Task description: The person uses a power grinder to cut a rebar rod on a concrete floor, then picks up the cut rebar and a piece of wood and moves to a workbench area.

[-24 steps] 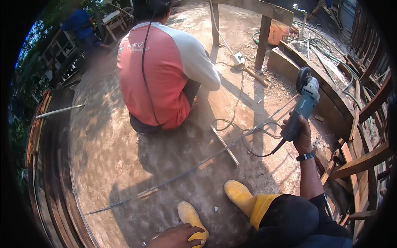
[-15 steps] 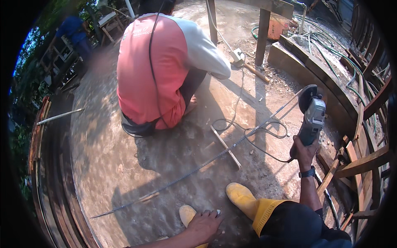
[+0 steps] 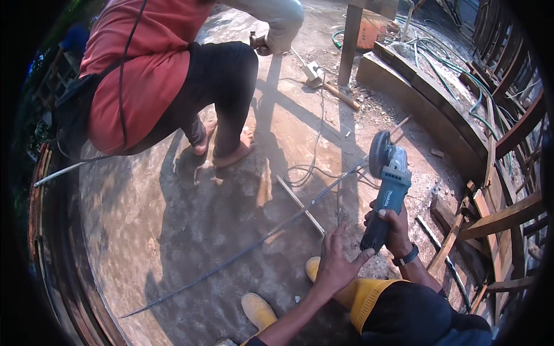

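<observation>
An angle grinder (image 3: 391, 193), teal and black with a dark disc at its far end, is gripped around its body by my right hand (image 3: 398, 233). My left hand (image 3: 337, 262) is beside the grinder's rear end, fingers stretched out and thumb at the black casing; whether the thumb presses on it I cannot tell. Beneath the tool, a long ribbed steel bar (image 3: 242, 248) lies diagonally over the ground, crossing a thin pale stick (image 3: 300, 205). The grinder's disc overlaps the bar's far part in view, and I cannot tell if they touch.
A barefoot person in a red shirt (image 3: 156, 86) is at the far left, holding something dark. A hammer (image 3: 340, 95) lies by a white socket box (image 3: 312, 71) with a trailing cable. Timber (image 3: 427, 98), green hoses (image 3: 444, 81) and an orange bucket (image 3: 371, 30) stand right; planks (image 3: 75, 259) line the left.
My right hand has brought the grinder nearer and left. My left hand has risen from near my boot to the grinder's rear. The person in red has shifted left and partly risen.
</observation>
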`<control>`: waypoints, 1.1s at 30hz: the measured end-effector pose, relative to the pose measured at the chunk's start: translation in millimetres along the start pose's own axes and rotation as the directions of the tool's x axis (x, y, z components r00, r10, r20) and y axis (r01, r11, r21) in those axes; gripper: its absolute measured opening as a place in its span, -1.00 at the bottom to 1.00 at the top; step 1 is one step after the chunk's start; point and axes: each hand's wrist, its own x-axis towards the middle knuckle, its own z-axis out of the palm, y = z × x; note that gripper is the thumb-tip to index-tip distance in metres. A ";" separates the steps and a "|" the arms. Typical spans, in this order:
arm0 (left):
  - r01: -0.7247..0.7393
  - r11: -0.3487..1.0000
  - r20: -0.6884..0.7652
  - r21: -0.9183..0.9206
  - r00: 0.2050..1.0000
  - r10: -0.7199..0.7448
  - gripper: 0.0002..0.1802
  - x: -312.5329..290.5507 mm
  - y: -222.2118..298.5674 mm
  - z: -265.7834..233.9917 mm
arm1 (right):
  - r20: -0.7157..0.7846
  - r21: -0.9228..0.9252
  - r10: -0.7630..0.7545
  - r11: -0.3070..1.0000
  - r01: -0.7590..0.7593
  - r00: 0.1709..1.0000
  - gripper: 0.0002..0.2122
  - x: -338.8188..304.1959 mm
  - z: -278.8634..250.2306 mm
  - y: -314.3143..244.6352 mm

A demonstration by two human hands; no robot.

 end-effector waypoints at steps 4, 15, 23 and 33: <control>0.296 0.790 0.349 -0.536 0.930 -0.112 0.10 16.0 -18.9 17.5 | 0.114 -0.017 0.032 0.999 -0.030 0.993 -0.40 -12.5 8.0 23.3; 0.275 0.858 0.373 -0.433 0.922 -0.107 0.18 21.9 -20.6 31.1 | 0.260 0.407 0.215 0.859 -0.309 0.941 -0.35 -2.7 -7.8 36.6; 0.289 0.897 0.457 -0.334 0.882 -0.114 0.26 22.8 -14.6 48.1 | 0.181 0.501 0.401 0.748 -0.435 0.898 -0.33 1.1 -31.1 47.0; 0.089 0.995 0.429 -0.047 0.901 -0.060 0.44 37.2 -7.4 40.8 | -0.061 -0.271 0.091 0.957 -0.104 0.994 -0.41 -4.5 -23.3 32.2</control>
